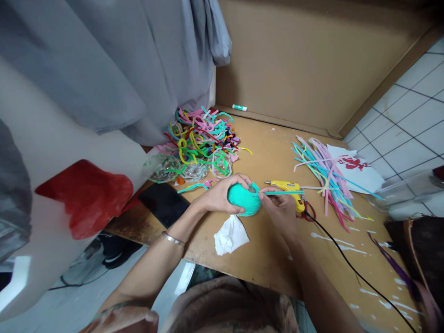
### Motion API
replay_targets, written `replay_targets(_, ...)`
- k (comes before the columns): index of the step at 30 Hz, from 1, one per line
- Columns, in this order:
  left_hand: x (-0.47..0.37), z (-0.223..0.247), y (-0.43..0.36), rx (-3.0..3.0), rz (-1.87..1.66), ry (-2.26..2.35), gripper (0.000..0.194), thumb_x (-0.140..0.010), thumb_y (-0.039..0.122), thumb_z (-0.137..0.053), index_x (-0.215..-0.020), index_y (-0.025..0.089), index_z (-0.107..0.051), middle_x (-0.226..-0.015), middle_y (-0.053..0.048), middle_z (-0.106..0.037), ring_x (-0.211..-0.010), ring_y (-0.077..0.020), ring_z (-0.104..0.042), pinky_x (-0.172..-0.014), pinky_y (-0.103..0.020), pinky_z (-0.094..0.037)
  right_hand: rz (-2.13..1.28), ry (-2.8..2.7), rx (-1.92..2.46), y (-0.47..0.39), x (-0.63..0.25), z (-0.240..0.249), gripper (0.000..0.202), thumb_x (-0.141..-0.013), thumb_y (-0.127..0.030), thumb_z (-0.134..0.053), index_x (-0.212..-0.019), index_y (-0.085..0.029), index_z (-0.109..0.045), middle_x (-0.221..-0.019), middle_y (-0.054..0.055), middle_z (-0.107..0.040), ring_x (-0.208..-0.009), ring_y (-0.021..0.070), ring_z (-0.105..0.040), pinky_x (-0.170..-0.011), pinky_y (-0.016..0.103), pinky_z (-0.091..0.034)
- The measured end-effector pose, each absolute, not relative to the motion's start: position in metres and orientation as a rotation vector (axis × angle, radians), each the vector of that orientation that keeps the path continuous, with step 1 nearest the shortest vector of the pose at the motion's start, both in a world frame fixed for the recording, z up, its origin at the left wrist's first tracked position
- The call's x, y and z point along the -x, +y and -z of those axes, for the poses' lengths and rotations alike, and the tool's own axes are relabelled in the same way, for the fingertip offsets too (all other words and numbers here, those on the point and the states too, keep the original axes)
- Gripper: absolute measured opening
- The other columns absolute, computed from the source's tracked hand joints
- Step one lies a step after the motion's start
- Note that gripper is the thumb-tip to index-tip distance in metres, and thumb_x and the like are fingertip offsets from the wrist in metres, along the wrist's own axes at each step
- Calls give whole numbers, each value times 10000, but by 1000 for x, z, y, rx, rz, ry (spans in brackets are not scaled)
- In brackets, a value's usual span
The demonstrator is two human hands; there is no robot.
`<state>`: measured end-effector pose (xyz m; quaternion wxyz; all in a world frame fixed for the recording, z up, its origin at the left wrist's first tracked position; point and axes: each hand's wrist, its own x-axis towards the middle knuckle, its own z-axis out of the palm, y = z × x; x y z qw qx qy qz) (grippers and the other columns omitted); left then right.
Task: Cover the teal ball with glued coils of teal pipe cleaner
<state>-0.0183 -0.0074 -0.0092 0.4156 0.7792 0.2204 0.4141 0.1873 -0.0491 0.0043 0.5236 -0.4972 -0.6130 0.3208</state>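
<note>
My left hand (220, 194) is wrapped around a rounded teal ball (241, 199) that looks covered in pipe cleaner, with a dark spot near its top. Between the fingertips of my right hand (279, 206) is a teal pipe cleaner (293, 192), pinched close against the ball's right side. One end of that strip sticks out to the right. Just behind my right hand lies a yellow hot glue gun (282, 185), partly covered by the hand. Below the ball sits a crumpled white tissue (231, 235).
A tangled heap of colourful pipe cleaners (204, 134) lies at the back left. Straight pipe cleaners (326, 171) are bundled at right beside red scissors handles (310, 211). A black phone (163, 203) rests at left. The glue gun's cord (350, 261) crosses the table's right side.
</note>
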Motion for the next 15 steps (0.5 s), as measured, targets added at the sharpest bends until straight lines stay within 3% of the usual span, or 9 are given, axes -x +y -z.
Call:
replay_targets(10, 18, 9, -8, -1940, -1032, 559, 559, -593, 242, -873, -1044, 205, -544, -1210, -105, -596, -1157, -280, -603, -1018, -467, -463, -864, -1382, 1221, -51, -182, -7, 168, -681, -372, -703, -699, -210, -662, -666, 9, -652, -602, 152, -576, -583, 292, -481)
replay_targets(15, 18, 11, -7, -1919, -1031, 560, 573, -590, 250, -872, -1058, 207, -545, -1216, -102, -592, -1156, -277, -602, -1016, -463, -462, -850, -1411, 1213, -51, -180, -8, 171, -708, -387, -677, -695, -220, -647, -679, 18, -655, -638, 172, -584, -608, 310, -489)
